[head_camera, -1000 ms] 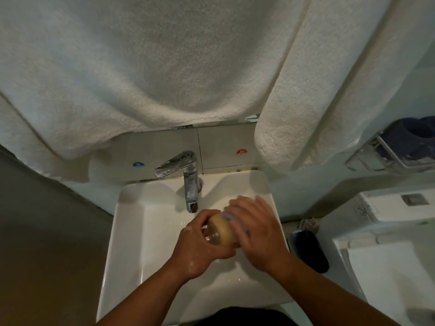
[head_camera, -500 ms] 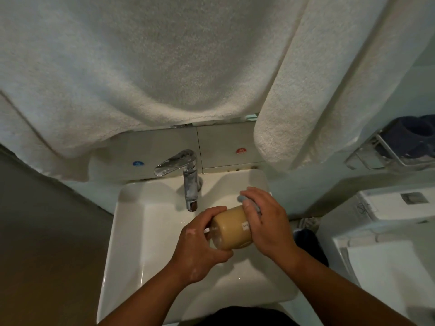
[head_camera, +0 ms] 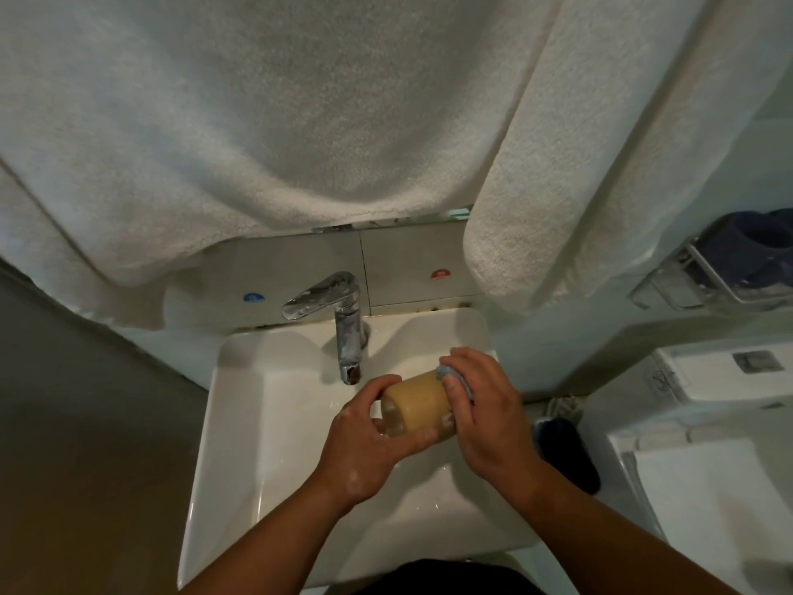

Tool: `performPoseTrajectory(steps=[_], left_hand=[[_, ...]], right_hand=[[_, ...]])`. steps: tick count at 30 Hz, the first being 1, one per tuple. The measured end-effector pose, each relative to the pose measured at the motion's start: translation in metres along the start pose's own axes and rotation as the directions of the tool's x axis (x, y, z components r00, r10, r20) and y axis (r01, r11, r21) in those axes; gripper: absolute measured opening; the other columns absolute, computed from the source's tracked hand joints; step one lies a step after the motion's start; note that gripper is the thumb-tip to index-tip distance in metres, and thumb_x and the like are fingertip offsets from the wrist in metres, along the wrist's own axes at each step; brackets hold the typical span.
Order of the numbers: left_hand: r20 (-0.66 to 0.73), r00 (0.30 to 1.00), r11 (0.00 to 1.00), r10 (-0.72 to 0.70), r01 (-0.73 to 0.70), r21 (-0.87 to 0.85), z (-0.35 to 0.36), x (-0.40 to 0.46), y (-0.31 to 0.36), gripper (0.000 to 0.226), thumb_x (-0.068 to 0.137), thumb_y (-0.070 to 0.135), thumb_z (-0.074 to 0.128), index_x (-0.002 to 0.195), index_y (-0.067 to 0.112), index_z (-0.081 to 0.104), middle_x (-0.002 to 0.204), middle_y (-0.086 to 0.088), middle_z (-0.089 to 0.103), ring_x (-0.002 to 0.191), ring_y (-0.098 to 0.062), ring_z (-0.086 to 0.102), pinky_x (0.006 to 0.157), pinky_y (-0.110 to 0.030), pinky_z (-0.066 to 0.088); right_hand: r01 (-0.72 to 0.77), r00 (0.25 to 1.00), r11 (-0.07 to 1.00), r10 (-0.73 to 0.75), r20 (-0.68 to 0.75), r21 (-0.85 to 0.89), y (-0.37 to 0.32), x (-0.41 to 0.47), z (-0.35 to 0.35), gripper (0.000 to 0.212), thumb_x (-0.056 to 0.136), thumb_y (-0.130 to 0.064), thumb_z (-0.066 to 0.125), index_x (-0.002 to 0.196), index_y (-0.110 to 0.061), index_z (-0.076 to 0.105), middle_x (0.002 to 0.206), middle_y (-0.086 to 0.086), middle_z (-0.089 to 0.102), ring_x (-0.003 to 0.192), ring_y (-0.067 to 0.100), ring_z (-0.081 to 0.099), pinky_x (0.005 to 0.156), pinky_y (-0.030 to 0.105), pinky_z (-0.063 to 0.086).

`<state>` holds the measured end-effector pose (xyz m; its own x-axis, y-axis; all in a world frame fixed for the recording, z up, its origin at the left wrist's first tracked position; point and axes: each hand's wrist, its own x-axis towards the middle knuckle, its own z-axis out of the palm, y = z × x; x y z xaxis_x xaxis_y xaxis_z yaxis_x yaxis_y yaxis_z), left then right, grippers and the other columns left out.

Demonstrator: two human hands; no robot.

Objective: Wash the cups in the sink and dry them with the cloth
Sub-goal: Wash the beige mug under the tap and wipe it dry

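Note:
A tan cup (head_camera: pixel 418 401) lies on its side above the white sink (head_camera: pixel 240 444), just below the chrome tap (head_camera: pixel 339 319). My left hand (head_camera: pixel 364 448) grips the cup around its left end, with soap suds on the skin. My right hand (head_camera: pixel 485 414) presses a small blue-grey cloth (head_camera: pixel 455 377) against the cup's right end; most of the cloth is hidden under the fingers. No water is seen running from the tap.
Large white towels (head_camera: pixel 279 122) hang over the wall behind the sink, one folded roll (head_camera: pixel 536 199) at the right. A toilet (head_camera: pixel 708 444) stands to the right, a dark brush (head_camera: pixel 566 453) between it and the sink. A wall rack (head_camera: pixel 729 277) holds dark items.
The cup has turned in my hands and more of its tan side shows. My right hand slid from over the cup to its right end with the cloth.

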<state>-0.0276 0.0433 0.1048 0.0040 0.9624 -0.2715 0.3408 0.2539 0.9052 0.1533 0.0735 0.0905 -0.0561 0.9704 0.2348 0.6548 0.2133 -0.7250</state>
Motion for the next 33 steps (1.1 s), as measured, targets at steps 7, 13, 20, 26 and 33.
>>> performPoseTrajectory(steps=[7,13,20,26,33], left_hand=[[-0.018,0.989,0.988,0.149,-0.149,0.038,0.002,-0.003,-0.002,0.072,0.058,0.035,0.092,0.122,0.036,0.059,0.114,0.016,0.069,0.103,-0.007,0.067,0.084,-0.015,0.053],[0.016,0.984,0.983,0.177,-0.177,0.043,0.001,-0.006,-0.003,0.090,0.052,0.034,0.099,0.131,0.044,0.056,0.126,0.023,0.057,0.104,-0.003,0.061,0.079,-0.028,0.060],[-0.018,0.977,0.977,0.213,-0.212,0.034,-0.001,-0.006,0.002,0.072,0.059,0.044,0.090,0.124,0.038,0.058,0.119,0.025,0.062,0.110,-0.004,0.062,0.085,-0.019,0.055],[0.060,0.980,0.979,0.191,-0.195,0.061,-0.003,-0.004,-0.003,0.090,0.059,0.023,0.097,0.129,0.056,0.052,0.140,0.020,0.037,0.126,-0.009,0.049,0.092,-0.030,0.058],[-0.002,1.000,0.993,0.004,-0.004,-0.122,0.002,-0.003,0.004,0.090,0.053,0.028,0.100,0.129,0.033,0.052,0.125,0.011,0.060,0.109,-0.004,0.062,0.082,-0.022,0.059]], right_hand=[[0.436,0.884,0.900,-0.424,0.198,-0.020,-0.034,-0.012,0.004,0.033,0.102,-0.032,0.048,0.126,-0.017,0.066,0.130,0.000,0.064,0.124,0.012,0.054,0.119,0.036,0.030],[0.078,0.993,0.993,-0.069,0.095,-0.090,-0.005,0.012,-0.015,0.041,0.102,-0.045,0.037,0.115,-0.024,0.069,0.114,-0.007,0.068,0.105,0.007,0.059,0.097,0.042,0.049],[0.307,0.938,0.945,-0.280,0.207,-0.116,-0.037,-0.010,0.000,0.047,0.106,-0.044,0.030,0.131,-0.021,0.063,0.135,-0.002,0.060,0.131,0.014,0.051,0.121,0.043,0.026],[-0.097,0.990,0.995,0.096,0.102,0.011,-0.012,0.009,-0.015,0.051,0.098,-0.056,0.035,0.130,-0.028,0.062,0.135,-0.007,0.059,0.120,0.005,0.053,0.107,0.033,0.045],[-0.143,0.990,0.989,0.144,-0.013,0.037,-0.015,0.004,-0.011,0.023,0.098,-0.037,0.055,0.117,-0.023,0.054,0.122,-0.010,0.045,0.102,-0.007,0.047,0.084,0.000,0.034]])
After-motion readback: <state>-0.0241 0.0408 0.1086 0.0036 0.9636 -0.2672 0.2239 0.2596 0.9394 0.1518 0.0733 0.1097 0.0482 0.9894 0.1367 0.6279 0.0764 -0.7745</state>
